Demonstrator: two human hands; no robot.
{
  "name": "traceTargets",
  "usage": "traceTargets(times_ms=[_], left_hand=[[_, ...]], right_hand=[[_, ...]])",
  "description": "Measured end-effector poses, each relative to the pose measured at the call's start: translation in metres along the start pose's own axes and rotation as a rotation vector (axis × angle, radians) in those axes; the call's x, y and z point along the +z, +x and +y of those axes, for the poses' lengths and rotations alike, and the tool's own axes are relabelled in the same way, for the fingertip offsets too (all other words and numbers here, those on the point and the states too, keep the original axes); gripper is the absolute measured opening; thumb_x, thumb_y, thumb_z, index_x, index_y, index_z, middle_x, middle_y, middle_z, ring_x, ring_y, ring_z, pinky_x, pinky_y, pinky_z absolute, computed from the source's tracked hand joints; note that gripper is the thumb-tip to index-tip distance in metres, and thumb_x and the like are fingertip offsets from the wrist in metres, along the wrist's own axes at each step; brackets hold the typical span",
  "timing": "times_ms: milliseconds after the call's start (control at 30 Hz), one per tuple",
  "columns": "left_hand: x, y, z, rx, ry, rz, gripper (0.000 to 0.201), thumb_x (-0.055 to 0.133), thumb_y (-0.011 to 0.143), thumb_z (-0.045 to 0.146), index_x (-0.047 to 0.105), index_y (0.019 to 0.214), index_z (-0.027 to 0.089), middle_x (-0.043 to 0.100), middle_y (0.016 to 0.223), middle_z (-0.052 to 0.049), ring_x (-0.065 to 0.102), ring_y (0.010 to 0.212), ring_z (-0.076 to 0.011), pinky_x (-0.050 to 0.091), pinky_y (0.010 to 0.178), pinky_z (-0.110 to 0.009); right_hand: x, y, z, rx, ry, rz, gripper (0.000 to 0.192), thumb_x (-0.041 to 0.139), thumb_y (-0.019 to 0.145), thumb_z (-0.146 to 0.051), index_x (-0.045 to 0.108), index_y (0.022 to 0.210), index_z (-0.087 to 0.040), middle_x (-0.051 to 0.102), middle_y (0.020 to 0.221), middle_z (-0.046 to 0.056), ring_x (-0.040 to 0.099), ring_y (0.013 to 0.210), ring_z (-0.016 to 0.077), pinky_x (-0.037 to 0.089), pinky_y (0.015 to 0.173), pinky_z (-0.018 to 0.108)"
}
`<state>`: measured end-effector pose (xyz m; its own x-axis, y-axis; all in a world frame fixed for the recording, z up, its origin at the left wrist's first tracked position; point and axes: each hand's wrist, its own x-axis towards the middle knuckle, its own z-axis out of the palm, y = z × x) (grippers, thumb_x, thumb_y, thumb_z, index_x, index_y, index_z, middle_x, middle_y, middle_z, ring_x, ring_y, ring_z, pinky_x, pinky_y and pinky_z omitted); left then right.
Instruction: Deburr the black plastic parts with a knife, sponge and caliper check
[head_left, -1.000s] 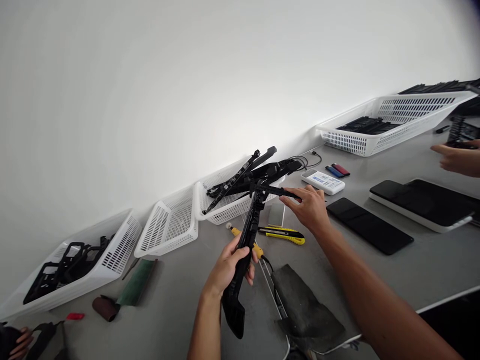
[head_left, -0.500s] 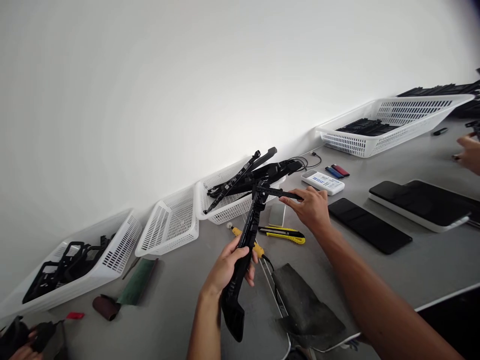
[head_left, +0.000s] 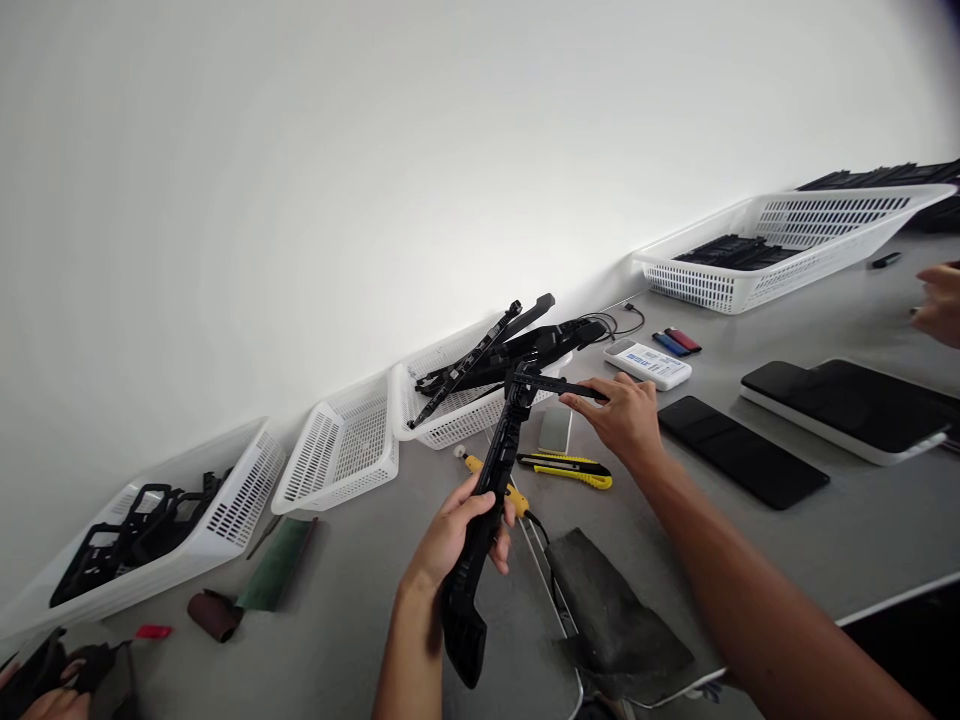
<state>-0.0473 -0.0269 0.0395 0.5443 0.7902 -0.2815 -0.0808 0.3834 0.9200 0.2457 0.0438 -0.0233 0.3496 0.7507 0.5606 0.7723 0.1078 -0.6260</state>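
My left hand (head_left: 465,527) is wrapped round a long black plastic part (head_left: 493,480), ribbed along its length and flaring at the lower end. The part slants upward, away from me. My right hand (head_left: 621,412) pinches one end of a thin, flat black strip-like tool (head_left: 564,387), whose exact kind I cannot make out. The tool's far end meets the top end of the part. Beneath my hands lie a yellow utility knife (head_left: 568,469) and a yellow corded rotary tool (head_left: 516,499), partly covered by the part and my left hand.
Behind the part, a white basket (head_left: 450,432) holds more black parts (head_left: 517,345). Other white baskets (head_left: 337,455) line the wall. Phones (head_left: 742,450), a white box-shaped device (head_left: 647,364), dark abrasive sheet (head_left: 607,610) and green sheet (head_left: 277,565) lie around. Other people's hands (head_left: 937,305) show at both sides.
My hands, the black part and the thin tool keep nearly the same places. The view shifts very slightly. The other person's hand at the right has moved a little.
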Motion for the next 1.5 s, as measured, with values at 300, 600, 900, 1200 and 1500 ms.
traceTargets(times_ms=[300,600,900,1200,1500], left_hand=[[-0.003,0.019,-0.014,0.17,0.117,0.179,0.037,0.078,0.085,0.042,0.069,0.108,0.014,0.068,0.082,-0.002,0.058,0.049,-0.0105,0.048,0.045,-0.024],[-0.015,0.021,-0.013,0.418,-0.096,0.489,0.053,0.072,0.089,0.057,0.071,0.121,0.015,0.067,0.079,0.0,0.052,0.047,-0.0087,0.04,0.046,-0.023],[-0.009,0.023,-0.017,0.416,-0.103,0.491,0.056,0.069,0.091,0.064,0.071,0.116,0.015,0.07,0.08,-0.002,0.052,0.046,-0.0088,0.04,0.045,-0.024],[-0.005,0.023,-0.019,0.417,-0.073,0.461,0.06,0.067,0.093,0.065,0.072,0.122,0.013,0.072,0.081,-0.004,0.053,0.047,-0.0098,0.04,0.046,-0.025],[0.002,0.03,-0.028,0.337,-0.122,0.36,0.065,0.059,0.095,0.069,0.074,0.118,0.011,0.071,0.077,-0.005,0.057,0.047,-0.0126,0.042,0.049,-0.027]], right_hand=[[-0.006,-0.005,-0.023,0.123,0.214,0.132,0.056,0.053,0.1,-0.069,0.079,0.106,-0.019,0.07,0.078,0.006,0.06,0.073,0.0237,0.038,0.068,0.033],[-0.013,0.003,-0.01,0.129,0.096,-0.508,0.048,0.057,0.091,-0.057,0.057,0.059,-0.022,0.052,0.056,0.0,0.045,0.055,0.0157,0.025,0.054,0.031],[-0.002,-0.003,-0.006,0.213,-0.175,-0.689,0.03,0.059,0.095,-0.046,0.081,0.094,-0.025,0.077,0.089,0.008,0.067,0.079,0.0248,0.035,0.061,0.031],[0.002,-0.006,0.002,0.162,-0.208,-0.433,0.034,0.059,0.095,-0.042,0.079,0.114,-0.021,0.081,0.115,0.012,0.063,0.12,0.0388,0.044,0.091,0.047],[0.008,-0.018,-0.041,0.073,0.295,-0.363,0.033,0.056,0.097,-0.045,0.078,0.096,-0.021,0.08,0.097,0.009,0.069,0.091,0.0276,0.05,0.081,0.037]])
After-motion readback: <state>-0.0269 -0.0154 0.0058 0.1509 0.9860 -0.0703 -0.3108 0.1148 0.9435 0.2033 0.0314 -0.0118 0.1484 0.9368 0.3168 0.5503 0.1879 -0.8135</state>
